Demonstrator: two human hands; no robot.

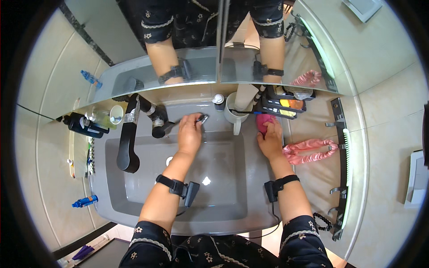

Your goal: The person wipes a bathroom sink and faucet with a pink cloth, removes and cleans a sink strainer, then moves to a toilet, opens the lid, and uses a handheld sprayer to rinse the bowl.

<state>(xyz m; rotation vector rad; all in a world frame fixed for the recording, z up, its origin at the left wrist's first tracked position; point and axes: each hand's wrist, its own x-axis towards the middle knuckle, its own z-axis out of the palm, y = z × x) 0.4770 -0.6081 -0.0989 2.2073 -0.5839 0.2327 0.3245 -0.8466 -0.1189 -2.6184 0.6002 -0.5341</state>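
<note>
Over the back rim of the grey sink, beside the black tap, is my left hand. Its fingers are closed around a small black-and-silver item, whose kind I cannot make out. My right hand is at the right back corner of the counter. Those fingers curl over a rounded pink thing, partly hidden beneath them. Between the hands stands a white mug with a pale tube or bottle in it. A small white-capped container is left of the mug.
Black organizer trays sit behind my right hand. A pink headband lies beside a black hook rail on the right. Dark bottles and a pale cup stand at left. Mirrors border the back.
</note>
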